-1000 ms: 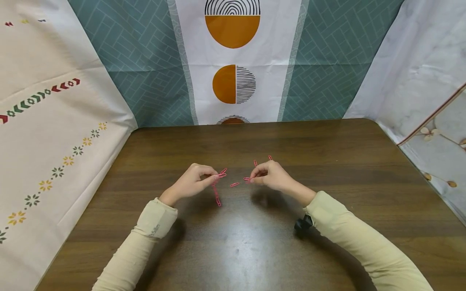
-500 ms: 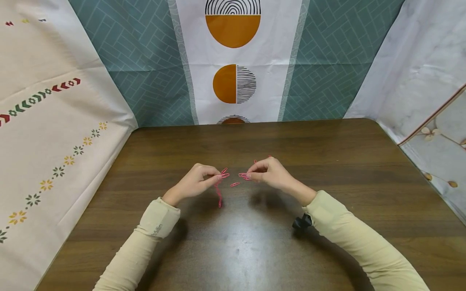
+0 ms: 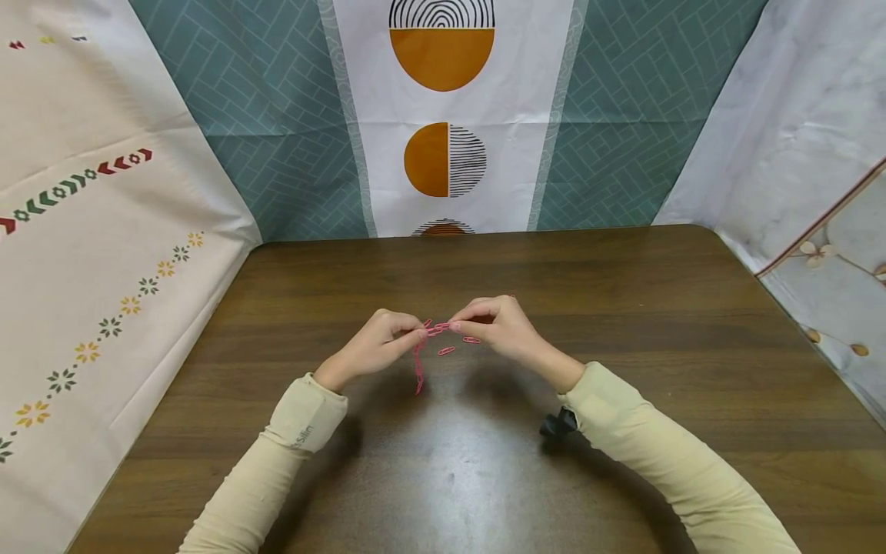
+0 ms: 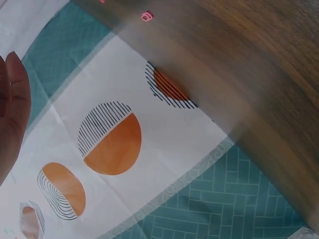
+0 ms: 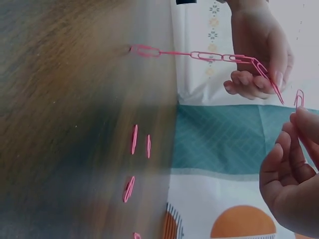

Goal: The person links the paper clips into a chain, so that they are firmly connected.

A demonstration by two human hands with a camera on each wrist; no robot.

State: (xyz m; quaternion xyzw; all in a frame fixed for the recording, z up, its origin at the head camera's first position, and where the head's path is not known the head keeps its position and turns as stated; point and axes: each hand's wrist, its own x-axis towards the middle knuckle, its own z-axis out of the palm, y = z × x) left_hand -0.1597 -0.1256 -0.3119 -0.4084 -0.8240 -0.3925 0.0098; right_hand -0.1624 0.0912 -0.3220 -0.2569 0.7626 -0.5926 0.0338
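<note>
My left hand pinches the upper end of a chain of linked pink paper clips, whose tail hangs down over the table. Between thumb and forefinger, my right hand holds a single pink paper clip. In the right wrist view this clip points up close to the chain's free end, with a small gap showing between them. That view also has the left hand at top right and the chain stretching leftward from it. Only part of a hand shows at the left wrist view's edge.
Loose pink paper clips lie on the brown wooden table, among them one clip and another clip below the hands. Several appear in the right wrist view, including a clip. Patterned cloths hang behind the table.
My right hand has moved left and slightly up with its paper clip, up to the left hand. The left hand has shifted slightly right, and the chain's tail now hangs straighter.
</note>
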